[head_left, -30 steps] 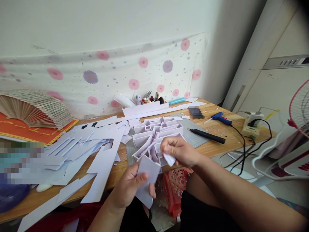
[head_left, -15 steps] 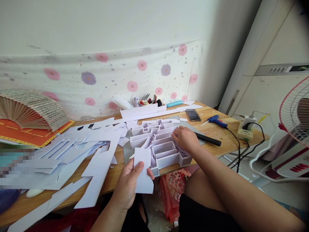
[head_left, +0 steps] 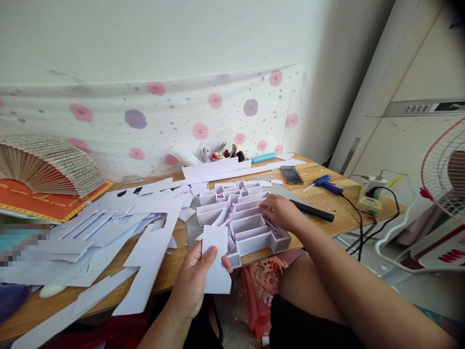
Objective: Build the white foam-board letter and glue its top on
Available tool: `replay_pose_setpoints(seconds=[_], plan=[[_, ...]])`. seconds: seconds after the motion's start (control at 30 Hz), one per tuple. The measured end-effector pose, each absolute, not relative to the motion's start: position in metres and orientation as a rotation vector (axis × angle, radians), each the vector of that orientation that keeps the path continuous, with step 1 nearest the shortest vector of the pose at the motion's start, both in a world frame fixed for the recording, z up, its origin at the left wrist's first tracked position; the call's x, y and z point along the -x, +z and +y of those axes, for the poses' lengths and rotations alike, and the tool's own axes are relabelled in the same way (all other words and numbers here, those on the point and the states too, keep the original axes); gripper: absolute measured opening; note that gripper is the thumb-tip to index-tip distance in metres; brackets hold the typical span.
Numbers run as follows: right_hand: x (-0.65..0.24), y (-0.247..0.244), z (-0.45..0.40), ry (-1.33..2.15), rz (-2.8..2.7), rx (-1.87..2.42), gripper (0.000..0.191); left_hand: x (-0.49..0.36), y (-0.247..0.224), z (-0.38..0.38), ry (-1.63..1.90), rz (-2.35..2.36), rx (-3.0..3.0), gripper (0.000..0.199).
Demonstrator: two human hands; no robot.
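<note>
A flat white board piece (head_left: 218, 257) is gripped in my left hand (head_left: 196, 274), thumb on top, over the table's front edge. Beyond it stands a white model (head_left: 250, 225) of thin upright walls that form several compartments, with loose strips among them. At the model's right side is my right hand (head_left: 280, 212), its fingers bent down and drawn together over the strips between the walls. Whatever its fingertips may hold is too small to make out.
White board offcuts (head_left: 145, 242) cover the table's left side, near a folding fan (head_left: 54, 165). A black bar (head_left: 314, 211), a blue glue gun (head_left: 327, 184) and a phone (head_left: 291, 174) lie at right. A red basket (head_left: 257, 295) stands below.
My right hand has shifted slightly down and right beside the model. The left hand still grips the same board piece, and the whole view has moved slightly.
</note>
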State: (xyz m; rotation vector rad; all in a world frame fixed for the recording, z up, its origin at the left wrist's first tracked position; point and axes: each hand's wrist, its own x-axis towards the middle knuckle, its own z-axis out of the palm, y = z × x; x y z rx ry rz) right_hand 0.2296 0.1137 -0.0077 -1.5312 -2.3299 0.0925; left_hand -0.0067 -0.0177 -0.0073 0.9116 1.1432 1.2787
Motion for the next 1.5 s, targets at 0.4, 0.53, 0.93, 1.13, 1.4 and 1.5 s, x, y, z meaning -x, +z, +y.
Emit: replay_pose_setpoints(seconds=[0.4,0.53,0.93,1.13,1.4,1.5], plan=[[-0.227,-0.001,0.107,0.026,-2.460,1.454,0.026,0.006,-0.007,-0.017,1.225,1.132,-0.941,0.032],[-0.205,0.010,0.084,0.278,-2.135,1.193,0.024,0.004,-0.006,-0.019,1.174,1.111,-0.939,0.037],[-0.159,0.015,0.052,1.397,-1.722,0.888,0.047,0.008,-0.011,-0.017,0.918,0.866,-1.020,0.035],[-0.165,0.011,0.056,1.748,-1.616,0.627,0.047,0.012,-0.013,-0.017,0.876,0.761,-1.080,0.029],[-0.155,0.000,0.053,1.868,-1.460,0.437,0.047,0.022,-0.012,-0.018,0.825,0.723,-1.081,0.039],[-0.156,0.001,0.052,1.851,-1.522,0.497,0.049,0.025,-0.012,-0.018,0.797,0.780,-1.147,0.040]])
